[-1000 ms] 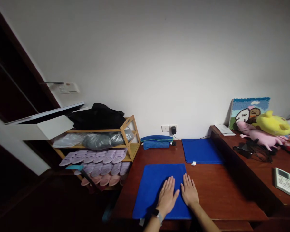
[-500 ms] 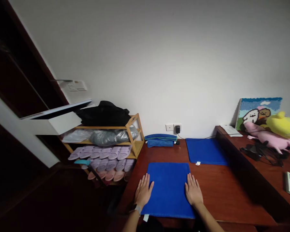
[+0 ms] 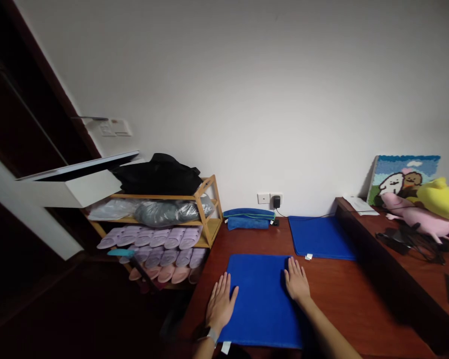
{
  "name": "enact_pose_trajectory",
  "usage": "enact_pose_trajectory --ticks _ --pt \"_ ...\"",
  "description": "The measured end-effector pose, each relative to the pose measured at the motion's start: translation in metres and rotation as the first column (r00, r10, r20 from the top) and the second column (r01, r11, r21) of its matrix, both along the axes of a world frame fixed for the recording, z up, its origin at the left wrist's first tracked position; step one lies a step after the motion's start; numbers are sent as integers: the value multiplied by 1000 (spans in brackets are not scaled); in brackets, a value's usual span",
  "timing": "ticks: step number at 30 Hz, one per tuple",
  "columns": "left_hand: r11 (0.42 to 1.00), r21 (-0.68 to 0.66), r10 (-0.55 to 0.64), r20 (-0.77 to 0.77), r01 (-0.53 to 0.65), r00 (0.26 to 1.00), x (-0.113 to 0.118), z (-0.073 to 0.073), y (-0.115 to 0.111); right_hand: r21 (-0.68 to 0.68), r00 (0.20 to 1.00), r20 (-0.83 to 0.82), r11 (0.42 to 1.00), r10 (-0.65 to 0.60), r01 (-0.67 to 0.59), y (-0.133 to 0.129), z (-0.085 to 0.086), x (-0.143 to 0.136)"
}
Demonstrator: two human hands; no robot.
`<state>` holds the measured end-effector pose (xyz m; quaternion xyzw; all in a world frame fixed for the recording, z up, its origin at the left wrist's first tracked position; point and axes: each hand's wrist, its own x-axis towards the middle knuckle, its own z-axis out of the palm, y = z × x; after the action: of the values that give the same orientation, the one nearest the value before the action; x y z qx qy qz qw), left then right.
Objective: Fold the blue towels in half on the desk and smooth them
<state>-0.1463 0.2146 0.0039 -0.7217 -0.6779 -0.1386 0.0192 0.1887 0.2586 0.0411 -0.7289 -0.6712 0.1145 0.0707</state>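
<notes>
In the head view, a blue cloth (image 3: 262,304) is lying spread on the counter (image 3: 344,304). The left hand (image 3: 221,303) is resting flat and wide open along its left edge, gripping nothing; the right hand (image 3: 297,282) is lying equally flat and empty at the upper right edge. A folded blue cloth (image 3: 320,237) is sitting beyond, near the wall (image 3: 303,109).

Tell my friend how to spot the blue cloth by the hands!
Find the reddish-brown table against the white wall, just right of the slipper rack. At its near edge lies a flat blue cloth, its white tag at the bottom left. Unlike the farther blue cloth, it has the left hand and right hand at its sides.
</notes>
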Motion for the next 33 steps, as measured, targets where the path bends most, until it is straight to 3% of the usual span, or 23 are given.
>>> enact_pose_trajectory --ticks 5,12,15,17,19,23,26,29,33 --pt "1000 16 2 -18 -2 1000 -1 -3 0 -15 1000 -4 1000 16 -16 24 -5 3" --pt "1000 -11 -16 -39 15 999 -5 3 0 6 1000 -19 1000 24 -23 22 -12 6" --pt "999 43 -19 -60 21 998 6 11 4 9 999 -38 1000 21 -21 23 -10 6" --pt "993 105 -42 -58 48 997 31 19 11 10 999 -48 1000 19 -18 23 -9 6" --pt "982 137 -127 -47 133 991 71 29 21 13 999 -50 1000 18 -17 23 -8 6" --pt "923 49 -380 -15 381 925 167 38 44 15 999 -18 999 47 -47 22 -10 8" --pt "890 -39 -453 34 455 891 210 32 58 17 994 7 993 114 -114 23 -16 10" --pt "892 -101 -436 62 441 898 207 23 69 16 995 8 995 99 -99 24 -20 10" --pt "928 -144 -341 43 344 939 148 20 81 21 999 -24 999 41 -41 26 -20 8"
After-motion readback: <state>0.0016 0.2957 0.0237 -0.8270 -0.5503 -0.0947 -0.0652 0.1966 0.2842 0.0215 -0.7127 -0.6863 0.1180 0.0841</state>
